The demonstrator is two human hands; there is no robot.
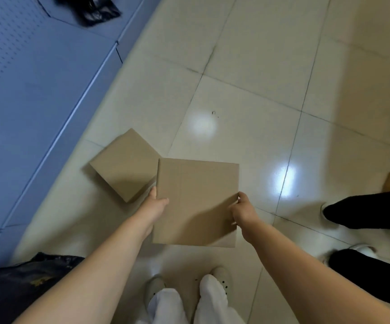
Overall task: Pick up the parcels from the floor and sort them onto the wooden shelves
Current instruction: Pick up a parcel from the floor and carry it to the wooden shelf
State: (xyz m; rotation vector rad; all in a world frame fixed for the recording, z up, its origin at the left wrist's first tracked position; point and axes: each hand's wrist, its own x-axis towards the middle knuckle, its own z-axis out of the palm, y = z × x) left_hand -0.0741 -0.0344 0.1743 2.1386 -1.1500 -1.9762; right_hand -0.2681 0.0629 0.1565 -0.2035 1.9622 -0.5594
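Observation:
I hold a flat brown cardboard parcel (pixel 196 202) in front of me above the tiled floor. My left hand (pixel 155 204) grips its left edge, thumb on top. My right hand (pixel 244 209) grips its right edge. A second, smaller brown cardboard parcel (pixel 124 164) lies on the floor just left of and beyond the held one, turned at an angle. No wooden shelves are in view.
A blue-grey metal shelf base (pixel 37 94) runs along the left, with a black plastic bag (pixel 91 8) on it. Another person's dark legs (pixel 369 211) stand at the right. A dark bag (pixel 25 281) lies at lower left. My own feet (pixel 187 284) are below.

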